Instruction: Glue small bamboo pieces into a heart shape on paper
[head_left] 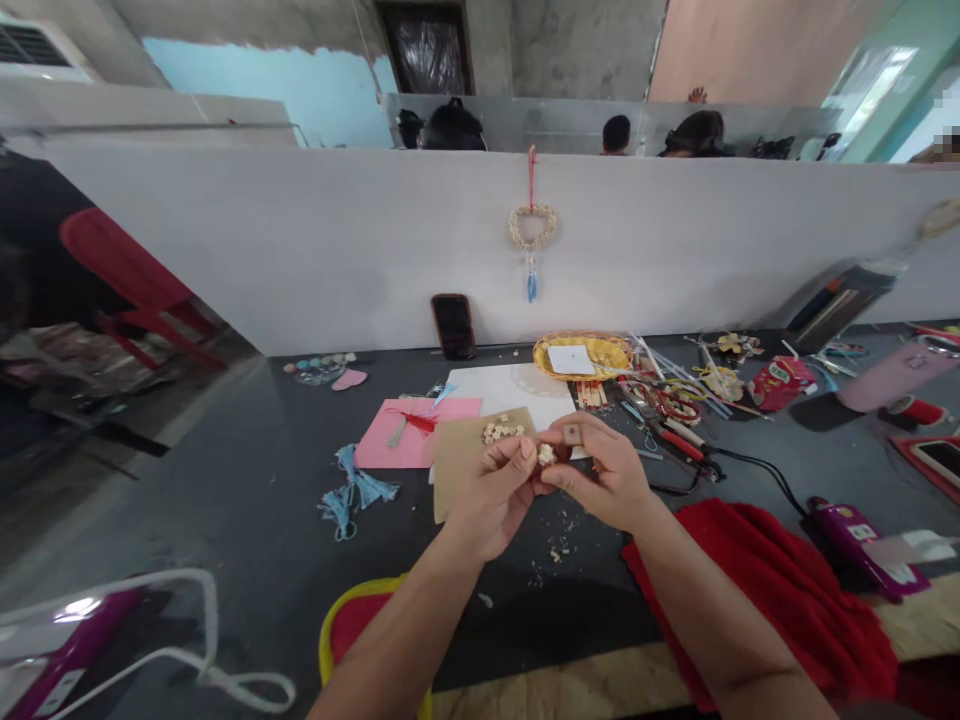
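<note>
My left hand (501, 492) and my right hand (604, 468) meet over the table, fingers closed in pinches. Between their fingertips is a small cream-coloured cluster of beads (546, 455), held by both. A small square tan piece (572, 435) shows against the fingers of my right hand; whether it is worn or held is unclear. Just behind my left hand, several loose cream beads (502, 432) lie on a brown sheet (456, 470). Pale crumbs (556, 553) are scattered on the dark table below the hands.
Left of the brown sheet are a pink sheet (375, 440) and blue tassels (356, 490). A yellow basket (541, 366), pliers (681, 442) and assorted tools lie behind and right. A red cloth (757, 600) sits by my right forearm. A beaded heart (532, 228) hangs on the white partition.
</note>
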